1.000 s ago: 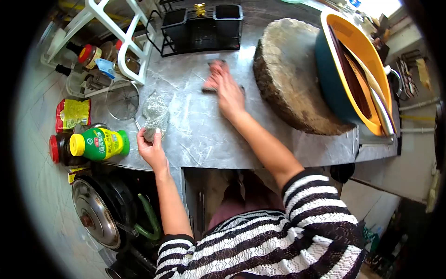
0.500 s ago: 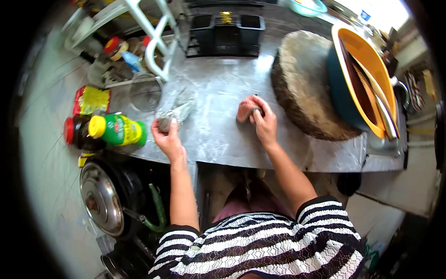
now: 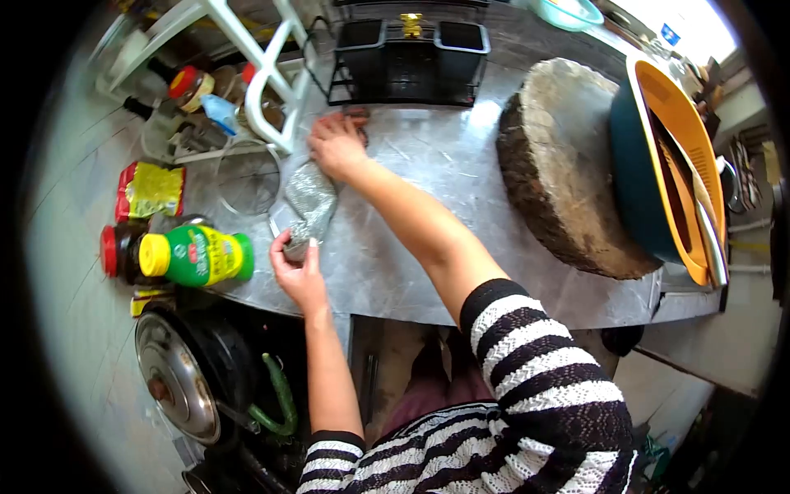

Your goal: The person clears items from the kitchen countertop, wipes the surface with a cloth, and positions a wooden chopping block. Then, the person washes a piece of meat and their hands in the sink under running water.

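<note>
My left hand (image 3: 301, 276) is closed around the near end of a silvery, crinkled bag-like bundle (image 3: 311, 202) on the grey metal counter (image 3: 403, 230). What the bundle contains cannot be made out. Just beyond its far end, my right hand (image 3: 336, 148) presses a bunched reddish-brown cloth (image 3: 356, 114) to the surface; the fingers are slightly blurred. A clear round container (image 3: 248, 177) stands left of the bundle. Close to my left hand, a green bottle with a yellow cap (image 3: 197, 255) lies on its side.
A white rack (image 3: 267, 62) with jars and a black holder (image 3: 409, 62) stand at the back. On the right are a thick wooden chopping block (image 3: 559, 165) and an orange-and-teal basin (image 3: 629, 181). A lidded pot (image 3: 177, 375) and a cucumber (image 3: 284, 403) are at lower left.
My right hand has swept the cloth left and away from me, from mid-counter to beyond the silvery bundle. My left hand keeps its grip on the bundle's near end. The view has shifted slightly.
</note>
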`<state>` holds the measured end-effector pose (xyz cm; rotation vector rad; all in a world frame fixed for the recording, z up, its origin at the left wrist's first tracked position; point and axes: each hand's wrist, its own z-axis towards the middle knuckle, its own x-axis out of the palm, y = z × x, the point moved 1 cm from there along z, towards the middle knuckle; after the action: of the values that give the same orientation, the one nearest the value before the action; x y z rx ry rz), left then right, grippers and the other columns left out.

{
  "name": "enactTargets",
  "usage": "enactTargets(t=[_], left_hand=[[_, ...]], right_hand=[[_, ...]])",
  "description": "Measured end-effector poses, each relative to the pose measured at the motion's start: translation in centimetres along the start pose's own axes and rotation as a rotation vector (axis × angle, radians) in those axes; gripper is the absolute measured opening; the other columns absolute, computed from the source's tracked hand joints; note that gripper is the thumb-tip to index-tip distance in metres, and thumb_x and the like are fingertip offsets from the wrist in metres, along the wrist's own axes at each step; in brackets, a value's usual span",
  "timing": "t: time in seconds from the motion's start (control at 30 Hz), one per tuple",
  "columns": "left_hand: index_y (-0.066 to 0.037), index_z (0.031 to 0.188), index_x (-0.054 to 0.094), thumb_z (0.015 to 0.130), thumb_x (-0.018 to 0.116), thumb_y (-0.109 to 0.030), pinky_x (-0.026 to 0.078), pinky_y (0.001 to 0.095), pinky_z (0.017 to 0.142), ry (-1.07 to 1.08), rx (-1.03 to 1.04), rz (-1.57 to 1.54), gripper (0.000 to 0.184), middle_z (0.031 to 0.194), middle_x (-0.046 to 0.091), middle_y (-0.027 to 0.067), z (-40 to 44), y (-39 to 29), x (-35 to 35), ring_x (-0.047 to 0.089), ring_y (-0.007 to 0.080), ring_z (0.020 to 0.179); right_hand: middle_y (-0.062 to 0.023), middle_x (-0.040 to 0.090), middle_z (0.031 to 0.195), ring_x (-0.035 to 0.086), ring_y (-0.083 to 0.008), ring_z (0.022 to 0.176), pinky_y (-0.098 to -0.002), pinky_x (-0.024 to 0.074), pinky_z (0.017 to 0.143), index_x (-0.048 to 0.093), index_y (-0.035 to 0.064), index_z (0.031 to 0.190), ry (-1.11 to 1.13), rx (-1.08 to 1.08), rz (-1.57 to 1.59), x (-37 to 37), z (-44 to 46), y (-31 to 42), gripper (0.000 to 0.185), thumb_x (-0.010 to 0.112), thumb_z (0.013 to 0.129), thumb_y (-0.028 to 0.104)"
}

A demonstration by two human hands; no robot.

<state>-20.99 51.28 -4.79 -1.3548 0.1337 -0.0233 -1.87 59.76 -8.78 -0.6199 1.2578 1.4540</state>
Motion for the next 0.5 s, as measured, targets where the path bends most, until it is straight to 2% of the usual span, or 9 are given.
enactTargets(t=[0.1, 0.17, 0.23, 0.3, 0.4, 0.47, 0.5], left_hand=[[-0.002, 0.102, 0.047, 0.070, 0.062, 0.003, 0.040, 0.0243, 0.075, 0.037, -0.018, -0.034, 0.036, 0.094, 0.050, 0.0039, -0.1, -0.4, 0.6, 0.048, 0.0117, 0.083], [-0.002, 0.102, 0.047, 0.070, 0.062, 0.003, 0.040, 0.0240, 0.075, 0.056, -0.029, 0.006, 0.036, 0.094, 0.050, 0.0040, -0.2, -0.6, 0.7, 0.048, 0.0118, 0.084], [-0.002, 0.102, 0.047, 0.071, 0.062, 0.002, 0.040, 0.0239, 0.075, 0.084, -0.028, -0.004, 0.036, 0.094, 0.050, 0.0038, -0.5, -0.5, 1.0, 0.048, 0.0118, 0.083], [-0.002, 0.102, 0.047, 0.071, 0.063, 0.001, 0.040, 0.0235, 0.075, 0.131, -0.036, -0.012, 0.035, 0.092, 0.051, 0.0031, -0.6, -0.9, 1.9, 0.048, 0.0116, 0.082], [-0.001, 0.100, 0.048, 0.070, 0.063, 0.002, 0.042, 0.0235, 0.072, 0.195, -0.012, 0.041, 0.034, 0.092, 0.051, 0.0042, -1.2, -0.3, 3.2, 0.050, 0.0118, 0.080], [-0.002, 0.098, 0.050, 0.069, 0.064, 0.001, 0.043, 0.0236, 0.071, 0.268, -0.049, -0.001, 0.032, 0.089, 0.053, 0.0038, -2.0, -0.4, 4.4, 0.051, 0.0114, 0.079], [-0.002, 0.098, 0.050, 0.069, 0.064, 0.001, 0.043, 0.0235, 0.071, 0.307, -0.045, 0.002, 0.032, 0.089, 0.053, 0.0038, -2.6, -0.4, 5.1, 0.051, 0.0111, 0.079]], right_hand=[[-0.0089, 0.044, 0.117, 0.033, -0.0287, 0.116, -0.0546, 0.0207, 0.094, 0.052, 0.0108, 0.106, -0.023, 0.030, -0.099, -0.4, -2.4, -1.0, 0.030, 0.046, 0.079, 0.022], [-0.0100, 0.046, 0.115, 0.036, -0.0281, 0.114, -0.0585, 0.0198, 0.092, 0.049, 0.0090, 0.108, -0.099, 0.127, -0.219, -2.6, -5.8, -2.1, 0.030, 0.044, 0.079, 0.019], [-0.0139, 0.044, 0.114, 0.035, -0.0316, 0.112, -0.0642, 0.0171, 0.088, 0.050, 0.0076, 0.105, -0.216, 0.139, -0.192, -4.2, -10.5, -3.9, 0.033, 0.044, 0.073, 0.016], [-0.0123, 0.042, 0.123, 0.036, -0.0292, 0.115, -0.0657, 0.0144, 0.089, 0.046, 0.0071, 0.114, -0.228, 0.249, -0.213, -6.8, -16.4, -4.1, 0.037, 0.041, 0.078, 0.015], [-0.0104, 0.042, 0.123, 0.037, -0.0296, 0.115, -0.0572, 0.0225, 0.092, 0.045, 0.0073, 0.116, -0.144, 0.396, -0.193, -11.1, -24.3, -2.6, 0.038, 0.044, 0.079, 0.019], [-0.0111, 0.044, 0.120, 0.038, -0.0293, 0.114, -0.0526, 0.0263, 0.092, 0.046, 0.0063, 0.114, -0.147, 0.412, -0.140, -13.1, -28.3, -1.1, 0.037, 0.044, 0.078, 0.015], [-0.0103, 0.046, 0.118, 0.039, -0.0289, 0.113, -0.0490, 0.0283, 0.092, 0.048, 0.0074, 0.114, -0.150, 0.383, -0.164, -13.3, -29.7, -0.4, 0.039, 0.049, 0.076, 0.015]])
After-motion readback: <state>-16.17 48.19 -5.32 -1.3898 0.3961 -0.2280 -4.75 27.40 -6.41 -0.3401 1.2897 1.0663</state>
